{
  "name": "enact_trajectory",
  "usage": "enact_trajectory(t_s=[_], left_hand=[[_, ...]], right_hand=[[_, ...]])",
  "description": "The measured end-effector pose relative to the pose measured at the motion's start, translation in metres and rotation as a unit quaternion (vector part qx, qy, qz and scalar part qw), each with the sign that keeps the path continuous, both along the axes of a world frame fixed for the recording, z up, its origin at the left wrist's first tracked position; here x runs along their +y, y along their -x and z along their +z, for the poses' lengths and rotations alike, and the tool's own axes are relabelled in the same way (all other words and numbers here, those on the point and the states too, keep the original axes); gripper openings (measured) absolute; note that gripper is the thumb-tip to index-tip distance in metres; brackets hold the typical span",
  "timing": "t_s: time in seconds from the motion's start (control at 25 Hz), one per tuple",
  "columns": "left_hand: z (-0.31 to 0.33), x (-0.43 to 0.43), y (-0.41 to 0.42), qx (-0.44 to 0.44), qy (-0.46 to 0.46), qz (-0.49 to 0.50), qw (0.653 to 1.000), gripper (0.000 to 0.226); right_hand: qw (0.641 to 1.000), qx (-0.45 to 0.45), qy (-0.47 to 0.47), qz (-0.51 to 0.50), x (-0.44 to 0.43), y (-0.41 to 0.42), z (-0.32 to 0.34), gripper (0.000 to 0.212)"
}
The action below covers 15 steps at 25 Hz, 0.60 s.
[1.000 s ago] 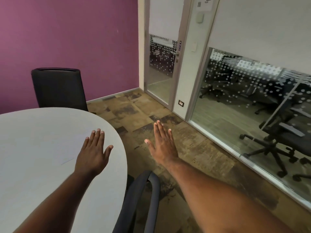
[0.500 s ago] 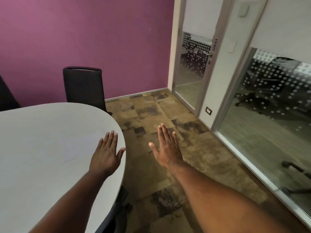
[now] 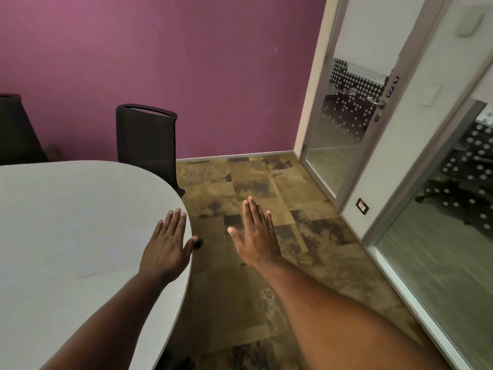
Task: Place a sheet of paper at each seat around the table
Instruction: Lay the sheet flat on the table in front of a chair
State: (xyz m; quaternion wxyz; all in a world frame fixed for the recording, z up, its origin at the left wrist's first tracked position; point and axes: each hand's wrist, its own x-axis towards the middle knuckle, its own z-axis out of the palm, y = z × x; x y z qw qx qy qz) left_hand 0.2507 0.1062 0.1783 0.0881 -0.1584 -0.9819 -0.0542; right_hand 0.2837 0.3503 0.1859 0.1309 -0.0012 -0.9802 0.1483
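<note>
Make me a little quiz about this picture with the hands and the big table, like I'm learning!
1. True or false: the left hand holds a sheet of paper.
2. What lies under the right hand? A) the table B) the floor C) a chair
3. Fill in: the wall behind the black chair is ____.

Key:
1. False; it is flat, open and empty over the white table.
2. B, the brown patchy floor.
3. Purple.

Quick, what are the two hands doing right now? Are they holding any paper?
Left hand: open and flat, fingers spread, above the white table near its edge, holding nothing.
Right hand: open, out over the floor, holding nothing.
</note>
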Motion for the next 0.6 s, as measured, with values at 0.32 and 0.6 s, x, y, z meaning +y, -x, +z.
enact_trajectory(t_s=[0.32, 0.6], left_hand=[[0.009, 0.007, 0.091, 0.002, -0.008, 0.089, 0.996, 0.082], [-0.011, -0.021, 0.147, -0.013, -0.01, 0.199, 0.98, 0.08]], right_hand=[[0.996, -0.001, -0.006, 0.087, 0.0, 0.141, 0.015, 0.078], [0.978, -0.018, -0.01, 0.209, -0.04, 0.265, -0.005, 0.078]])
